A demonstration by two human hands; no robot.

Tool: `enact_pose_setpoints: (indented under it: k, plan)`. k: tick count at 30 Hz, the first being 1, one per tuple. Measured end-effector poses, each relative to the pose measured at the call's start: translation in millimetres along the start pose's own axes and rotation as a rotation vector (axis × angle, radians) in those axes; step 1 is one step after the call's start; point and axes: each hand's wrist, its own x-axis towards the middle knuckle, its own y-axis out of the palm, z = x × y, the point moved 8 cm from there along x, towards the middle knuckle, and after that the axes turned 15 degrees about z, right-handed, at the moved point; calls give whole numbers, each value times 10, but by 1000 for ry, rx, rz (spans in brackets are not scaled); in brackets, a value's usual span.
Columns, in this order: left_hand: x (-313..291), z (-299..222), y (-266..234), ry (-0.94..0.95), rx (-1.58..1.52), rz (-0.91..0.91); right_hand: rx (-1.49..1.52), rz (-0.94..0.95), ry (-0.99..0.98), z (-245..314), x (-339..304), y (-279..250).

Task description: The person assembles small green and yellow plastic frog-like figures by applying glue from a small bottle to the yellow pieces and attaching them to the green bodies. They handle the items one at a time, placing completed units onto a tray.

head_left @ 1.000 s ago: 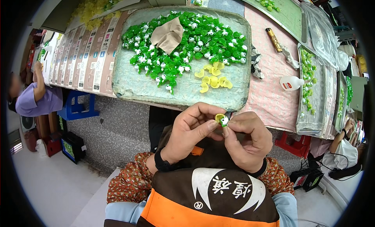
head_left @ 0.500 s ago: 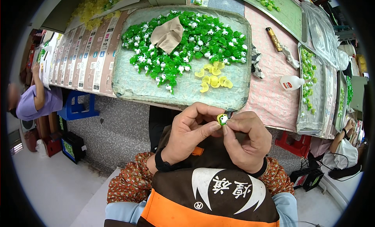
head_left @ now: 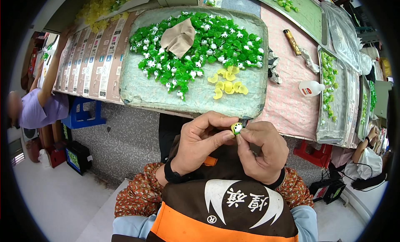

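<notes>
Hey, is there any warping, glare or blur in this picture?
Head view: the tray's edges bow and black fills the corners; same view, pale glare streaks the plastic sheet; same view, the left hand and right hand look fairly sharp, the toy too small for fine detail, a co-worker's head blurred.

The bare left hand (head_left: 198, 140) and right hand (head_left: 266, 148) pinch a small green-and-white figure with a yellow shell (head_left: 236, 129) between their fingertips, near a shallow rectangular cloth-lined tray (head_left: 162, 99). There, a creased beige cloth (head_left: 178, 37) lies over heaped glossy green-and-white pieces (head_left: 216, 41), near a cluster of loose curved yellow shells (head_left: 228, 87).
</notes>
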Motion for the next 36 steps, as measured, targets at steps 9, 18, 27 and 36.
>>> enact_pose_setpoints:
  k: [9,18,27,36]
  plan:
    - [-10,-24,12,58,103,-30,-63,8,-26,25,12,10]
    - [16,84,-21,-46,-108,-38,-53,-1,-51,-2,-11,17]
    - [20,64,-1,-21,-87,-11,-123,24,-124,56,-36,45]
    - [-6,152,33,-117,-196,-77,-242,53,-228,82,-86,93]
